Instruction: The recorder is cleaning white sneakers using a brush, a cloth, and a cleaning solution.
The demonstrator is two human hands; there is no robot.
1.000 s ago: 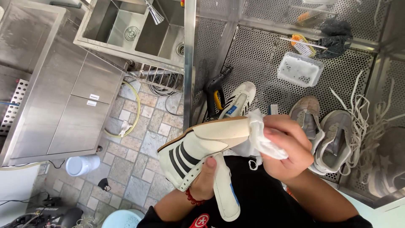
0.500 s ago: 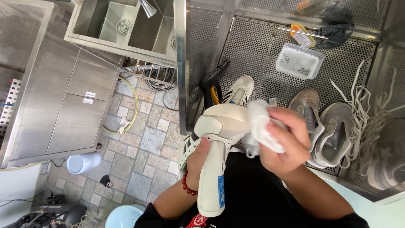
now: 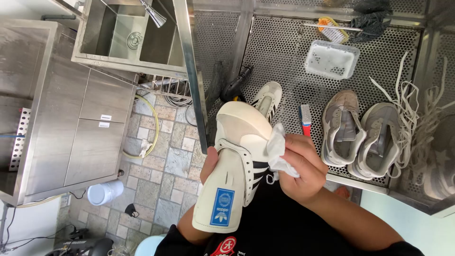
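A: Where is the shoe (image 3: 241,156)?

B: Held over the bench edge, toe pointing away. The left hand (image 3: 208,167) grips it from beneath, fingers closed round it. The right hand (image 3: 303,166) pinches a white cloth (image 3: 277,151) against its striped side.

A: How does the wiping go well?

B: Probably by the left hand bracing firmly while the cloth makes short, pressed strokes, refolded to a fresh patch.

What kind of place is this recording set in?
Probably a shoe-cleaning workshop. The left hand holds a white sneaker while the right hand presses a white cloth to it; a grey pair of shoes, loose laces and a brush lie on a perforated steel bench beside a sink.
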